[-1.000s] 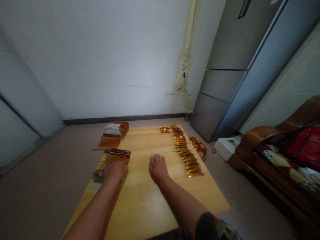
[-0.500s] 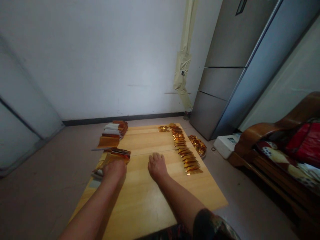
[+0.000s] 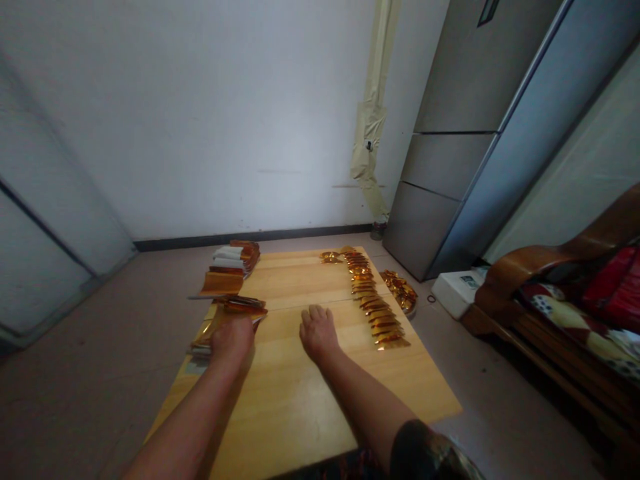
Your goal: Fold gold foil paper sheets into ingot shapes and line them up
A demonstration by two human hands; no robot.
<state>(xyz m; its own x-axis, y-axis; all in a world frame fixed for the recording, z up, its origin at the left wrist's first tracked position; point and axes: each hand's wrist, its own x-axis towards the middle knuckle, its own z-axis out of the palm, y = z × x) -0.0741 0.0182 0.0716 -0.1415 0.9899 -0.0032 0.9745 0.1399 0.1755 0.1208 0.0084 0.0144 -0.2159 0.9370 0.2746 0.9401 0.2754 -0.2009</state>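
My left hand (image 3: 233, 340) is closed at the stack of gold and grey foil sheets (image 3: 240, 305) on the left side of the wooden table (image 3: 285, 387); its fingertips are hidden, so what it grips cannot be made out. Beyond it lies a second pile of orange and grey sheets (image 3: 223, 282), overhanging the left edge. My right hand (image 3: 319, 332) rests on the middle of the table, fingers curled slightly, beside no object. To its right a long row of folded gold foil pieces (image 3: 375, 307) runs along the table's right side, with a few more (image 3: 330, 257) at the far edge.
A round container of gold foil pieces (image 3: 400, 293) sits beyond the table's right edge. Farther right are a white box (image 3: 455, 292), a wooden sofa (image 3: 520, 267) and a grey refrigerator (image 3: 440, 167). A white wall (image 3: 200, 133) stands behind the table.
The whole view has shifted slightly, so things appear a little farther right. Both hands stay at nearly the same places on the table.
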